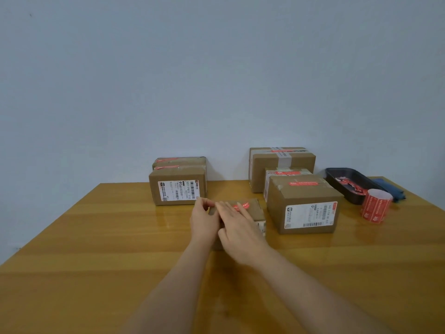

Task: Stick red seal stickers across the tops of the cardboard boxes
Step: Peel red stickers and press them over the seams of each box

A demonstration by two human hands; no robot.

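On the left of the wooden desk (101, 237), two cardboard boxes stand against the wall. The rear left box (179, 161) carries a red seal sticker on top, and so does the front left box (177, 186), whose white shipping label reads "507-P802-170" beside barcodes; the smaller print is too fine to read.

In the middle lies the small box (250, 209), with a red seal sticker (242, 205) across its top. The left hand (203, 221) grips the box's left end, thumb and forefinger curled at its upper edge. The right hand (237, 231) lies flat over the top, fingers straight and pressing down on the sticker's left part.

To the right stand three more boxes: a taped rear box (283, 165), a middle box (284, 173) mostly hidden, and a large front box (304, 203) with a red seal on top and a barcode label on its face, its text illegible.

Further right sit a black tray (337, 179) holding red scraps, a roll of red stickers (376, 204), and a blue cloth (390, 188).
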